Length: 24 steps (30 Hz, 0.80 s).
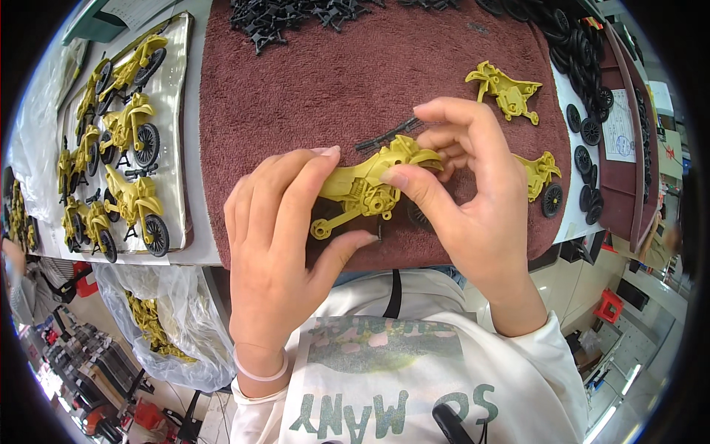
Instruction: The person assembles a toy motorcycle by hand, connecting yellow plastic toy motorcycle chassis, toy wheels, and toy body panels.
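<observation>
Yellow toy motorcycle body (362, 183)'s in both hands: left hand (272, 214) curled round the tail, right hand (479, 203) pinching the front, probably so it won't wobble.

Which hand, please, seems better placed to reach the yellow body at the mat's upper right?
Probably the right hand: it is nearer the yellow body, while the left hand is farther, across the held motorcycle.

Large green capitals (388, 414) stand on the front of the white shirt (532, 377), upside down in this view; a second line of lettering (359, 327) crosses its printed panel (381, 368). At right, a white sheet (615, 122) bears a round bluish stamp (626, 149) and apparently printed lines, too small to read.
</observation>
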{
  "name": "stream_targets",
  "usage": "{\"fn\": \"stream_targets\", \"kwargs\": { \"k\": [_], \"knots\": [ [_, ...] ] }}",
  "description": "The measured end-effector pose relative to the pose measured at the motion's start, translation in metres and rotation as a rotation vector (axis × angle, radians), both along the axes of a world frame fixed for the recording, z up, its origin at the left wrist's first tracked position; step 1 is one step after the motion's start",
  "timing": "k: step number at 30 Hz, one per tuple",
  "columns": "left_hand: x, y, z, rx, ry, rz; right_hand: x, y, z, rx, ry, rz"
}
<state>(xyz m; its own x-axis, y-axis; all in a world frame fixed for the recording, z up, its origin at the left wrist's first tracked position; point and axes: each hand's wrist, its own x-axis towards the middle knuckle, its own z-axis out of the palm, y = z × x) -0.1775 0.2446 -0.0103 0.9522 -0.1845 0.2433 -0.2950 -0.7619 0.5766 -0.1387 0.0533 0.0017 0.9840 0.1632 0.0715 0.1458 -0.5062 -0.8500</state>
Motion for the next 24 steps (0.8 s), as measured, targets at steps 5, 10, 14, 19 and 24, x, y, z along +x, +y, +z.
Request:
{"fn": "stream_targets", "kwargs": {
  "k": [5,10,14,19,24],
  "knots": [
    [0.0,0.0,-0.01,0.052,-0.084,-0.046,-0.004,0.001,-0.003,-0.096,-0.126,-0.022],
    [-0.003,-0.008,-0.012,0.073,-0.104,0.008,-0.005,0.0,-0.004,-0.153,-0.188,-0.017],
    [-0.004,-0.011,-0.012,0.105,-0.129,0.044,-0.007,0.001,-0.005,-0.152,-0.195,-0.013],
    [-0.007,-0.016,-0.015,0.136,-0.156,0.085,-0.007,-0.002,-0.007,-0.196,-0.274,0.022],
    [-0.008,-0.016,-0.018,0.147,-0.175,0.09,-0.007,-0.004,-0.01,-0.189,-0.298,0.034]
  ]
}}
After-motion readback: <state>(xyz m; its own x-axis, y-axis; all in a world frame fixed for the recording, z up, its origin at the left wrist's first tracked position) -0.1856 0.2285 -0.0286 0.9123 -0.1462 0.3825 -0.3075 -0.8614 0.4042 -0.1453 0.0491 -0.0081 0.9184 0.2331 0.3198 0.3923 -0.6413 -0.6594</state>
